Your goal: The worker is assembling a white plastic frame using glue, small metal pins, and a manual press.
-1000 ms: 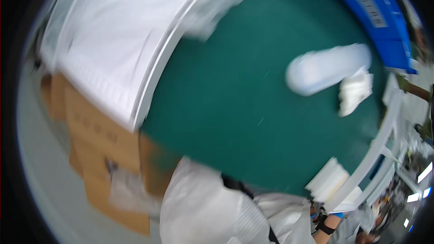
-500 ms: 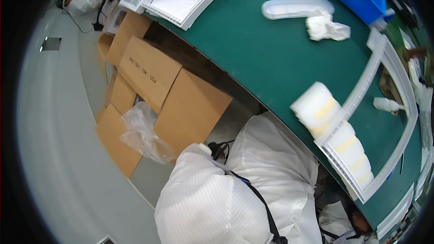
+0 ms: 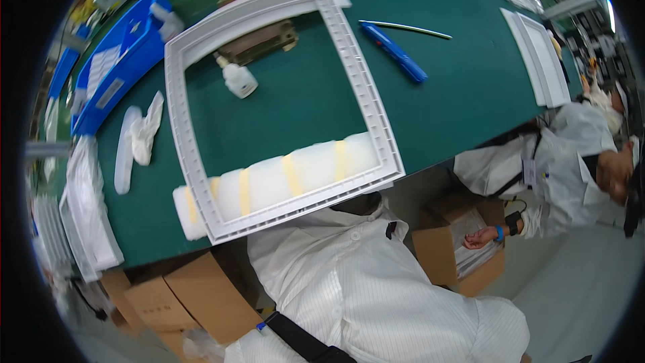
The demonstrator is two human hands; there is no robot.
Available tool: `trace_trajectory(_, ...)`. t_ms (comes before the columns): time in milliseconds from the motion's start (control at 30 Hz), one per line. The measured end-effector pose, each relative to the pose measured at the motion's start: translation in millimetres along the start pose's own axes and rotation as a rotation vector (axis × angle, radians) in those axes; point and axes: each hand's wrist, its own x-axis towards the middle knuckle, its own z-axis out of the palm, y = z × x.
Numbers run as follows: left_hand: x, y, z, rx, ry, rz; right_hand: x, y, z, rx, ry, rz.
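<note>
Neither my left hand nor my right hand shows; only my white striped coat (image 3: pixel 349 262) fills the lower middle. On the green table before me lies a white rectangular plastic frame (image 3: pixel 353 70). Its near side rests over a long white foam roll (image 3: pixel 265 185) banded with yellow strips. Inside the frame's opening are a small white bottle (image 3: pixel 240 81) and, partly under the far side, a brown metal block (image 3: pixel 259 44). A blue pen (image 3: pixel 395 52) and a thin metal rod (image 3: pixel 406 29) lie right of the frame.
Left on the table (image 3: pixel 437 121) are a blue bin (image 3: pixel 111 94), a clear oblong tray (image 3: pixel 125 154) and crumpled white cloth (image 3: pixel 146 131). White panels (image 3: pixel 534 57) lie far right. Cardboard boxes (image 3: pixel 211 296) stand below. A co-worker's hand (image 3: pixel 484 236) reaches over an open box (image 3: pixel 433 252) at right.
The view has swung round to the right, bringing the whole frame, the pen and co-workers into sight. The frame still lies over the foam roll.
</note>
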Motion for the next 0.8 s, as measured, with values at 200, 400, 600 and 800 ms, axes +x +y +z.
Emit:
trace_trajectory(200,19,14,-23,0.081,-0.064,0.050,-40,38,-27,0.056,0.062,0.087)
trace_trajectory(400,24,13,-46,0.078,-0.077,0.033,-65,47,-28,0.045,0.064,0.185)
trace_trajectory(600,22,10,-57,0.095,-0.109,0.010,-70,50,-44,0.060,0.111,0.259)
trace_trajectory(800,15,4,-67,0.087,-0.124,-0.005,-39,50,-110,-0.071,0.510,0.246)
